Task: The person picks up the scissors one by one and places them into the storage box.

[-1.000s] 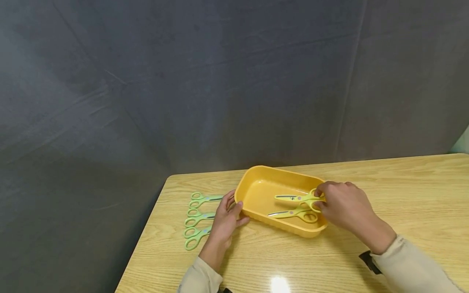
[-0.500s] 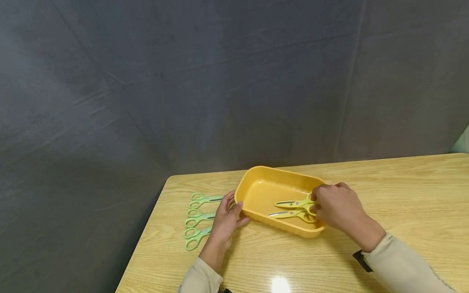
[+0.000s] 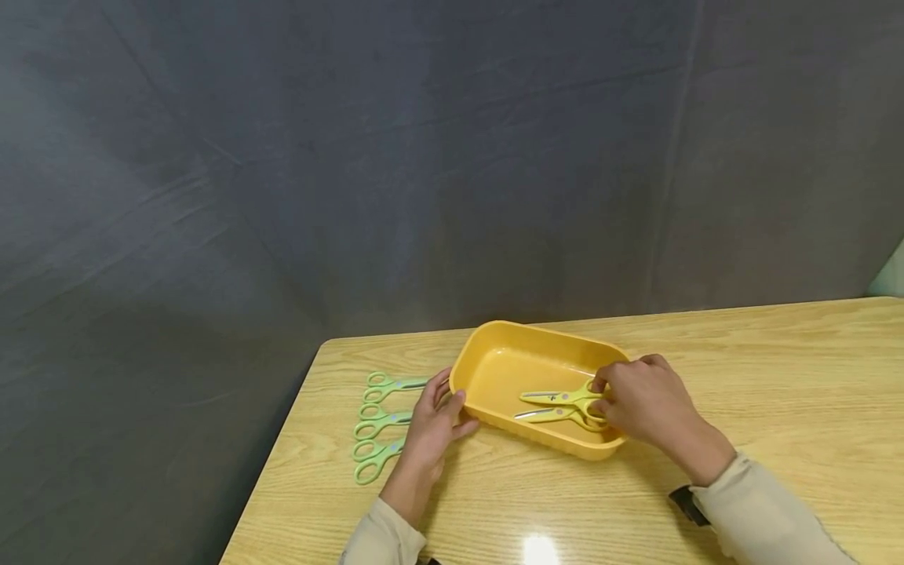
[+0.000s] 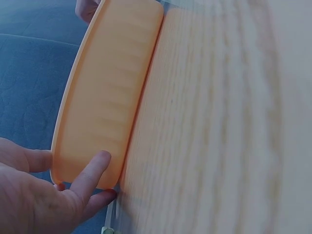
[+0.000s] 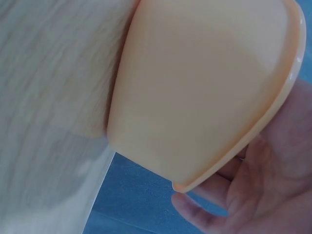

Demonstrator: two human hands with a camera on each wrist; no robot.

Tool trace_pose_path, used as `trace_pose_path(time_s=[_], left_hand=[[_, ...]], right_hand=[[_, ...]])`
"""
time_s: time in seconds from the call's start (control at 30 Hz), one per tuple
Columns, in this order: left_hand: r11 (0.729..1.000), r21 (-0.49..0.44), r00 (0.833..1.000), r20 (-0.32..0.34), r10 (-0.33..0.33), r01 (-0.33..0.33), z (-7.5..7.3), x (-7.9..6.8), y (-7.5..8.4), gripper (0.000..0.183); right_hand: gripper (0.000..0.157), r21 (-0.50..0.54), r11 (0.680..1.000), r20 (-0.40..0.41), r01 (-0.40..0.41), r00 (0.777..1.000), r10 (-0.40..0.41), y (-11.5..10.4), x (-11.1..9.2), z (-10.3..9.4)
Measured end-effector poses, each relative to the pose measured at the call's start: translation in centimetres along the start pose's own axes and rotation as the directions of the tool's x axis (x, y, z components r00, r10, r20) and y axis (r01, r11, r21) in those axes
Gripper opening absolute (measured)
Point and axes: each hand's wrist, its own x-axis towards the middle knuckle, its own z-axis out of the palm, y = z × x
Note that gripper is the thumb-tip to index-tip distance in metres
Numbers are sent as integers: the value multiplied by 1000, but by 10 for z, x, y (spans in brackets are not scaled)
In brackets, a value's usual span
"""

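A yellow rectangular plastic tray (image 3: 497, 375) stands on the table. The left hand (image 3: 431, 428) grips its left end, thumb at the rim; in the left wrist view a finger lies along the ribbed outer wall (image 4: 109, 92). Over the tray's right end, the right hand (image 3: 646, 400) pinches the handles of yellow scissors (image 3: 561, 398), blades pointing left. A second pair of yellow scissors (image 3: 547, 415) lies in the tray just in front, overlapped by the held pair's handles. From the right wrist view, the tray wall (image 5: 195, 87) hides the scissors and some of the fingers.
Three pairs of green scissors, a far one (image 3: 388, 385), a middle one (image 3: 379, 421) and a near one (image 3: 377, 457), lie in a column left of the tray. Their blades are partly behind the left hand. A dark cloth (image 3: 494, 157) hangs behind the wooden table (image 3: 777, 369).
The right hand has moved left and lower into the tray, bringing the pinched yellow scissors down close to the other yellow pair. The left hand has stayed at the tray's left end.
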Motion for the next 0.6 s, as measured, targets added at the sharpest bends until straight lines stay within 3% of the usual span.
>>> trace_pose_path(time_s=[0.6], left_hand=[[1000,12,1000,-1,-2,2,2,-2,0,51]], right_hand=[[17,37,999,36,5,999,-6,3,-2,1]])
